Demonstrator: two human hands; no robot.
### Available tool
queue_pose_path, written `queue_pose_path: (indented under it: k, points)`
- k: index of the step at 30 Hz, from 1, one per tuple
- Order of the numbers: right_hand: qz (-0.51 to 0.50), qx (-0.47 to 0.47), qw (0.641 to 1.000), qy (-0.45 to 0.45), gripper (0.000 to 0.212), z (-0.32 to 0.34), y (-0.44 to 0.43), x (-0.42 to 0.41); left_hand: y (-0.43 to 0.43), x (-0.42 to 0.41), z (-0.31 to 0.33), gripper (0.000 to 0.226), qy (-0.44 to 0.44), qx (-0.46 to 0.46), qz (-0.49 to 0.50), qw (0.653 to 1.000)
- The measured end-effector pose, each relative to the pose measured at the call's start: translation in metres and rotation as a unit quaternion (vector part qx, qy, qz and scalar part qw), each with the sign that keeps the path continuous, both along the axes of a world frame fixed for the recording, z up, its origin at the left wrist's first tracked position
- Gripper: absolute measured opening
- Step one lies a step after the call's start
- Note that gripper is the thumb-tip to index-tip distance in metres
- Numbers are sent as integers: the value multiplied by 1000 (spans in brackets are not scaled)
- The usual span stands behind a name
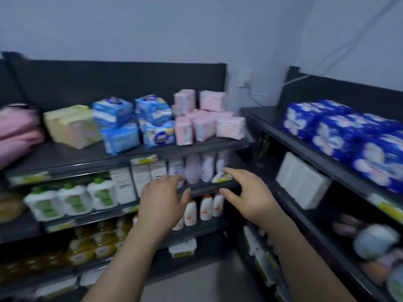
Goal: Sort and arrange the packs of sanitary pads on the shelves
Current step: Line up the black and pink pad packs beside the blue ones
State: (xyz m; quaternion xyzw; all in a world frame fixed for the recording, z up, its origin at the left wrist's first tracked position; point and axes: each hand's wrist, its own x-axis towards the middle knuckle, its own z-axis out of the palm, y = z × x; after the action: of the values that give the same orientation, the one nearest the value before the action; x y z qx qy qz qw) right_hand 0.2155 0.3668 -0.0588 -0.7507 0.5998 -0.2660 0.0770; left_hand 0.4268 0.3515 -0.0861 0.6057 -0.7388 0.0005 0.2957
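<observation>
Packs of sanitary pads lie on the top shelf (65, 158) of a dark rack: light pink packs (207, 125) at its right end, blue packs (135, 123) in the middle, a pale yellow pack (69, 127) and big pink packs (17, 131) to the left. Dark blue packs (340, 131) are stacked on the top shelf of a second rack on the right. My left hand (163, 199) and my right hand (246, 192) are raised in front of the second shelf, below the light pink packs. Both have relaxed fingers and hold nothing. The picture is blurred.
Lower shelves carry white boxes (139, 179), lilac bottles (196, 168), white and green packs (69, 199), orange-capped bottles (205, 208) and yellow bottles (102, 240). White boxes (303, 182) stand on the right rack's second shelf. A grey floor strip (209, 284) runs between the racks.
</observation>
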Motion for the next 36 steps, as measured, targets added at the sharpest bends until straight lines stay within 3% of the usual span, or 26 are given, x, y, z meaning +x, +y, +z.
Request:
queue_pose_path:
  k: [10,18,22,29,36]
  points:
    - [175,-8,984,14,55,12,-47,265,31,261,19,33,-15,-16,192,981]
    - [255,6,967,22,56,8,-67,424,53,412,20,32,-14,14,299,954]
    - [277,19,960,22,56,6,-87,471,45,463,19,30,-10,30,346,938]
    - [287,13,957,35,52,-2,-149,528,-3,511,13,50,70,54,382,920]
    - [293,24,955,41,48,-11,-236,574,-83,538,-2,49,158,100,409,893]
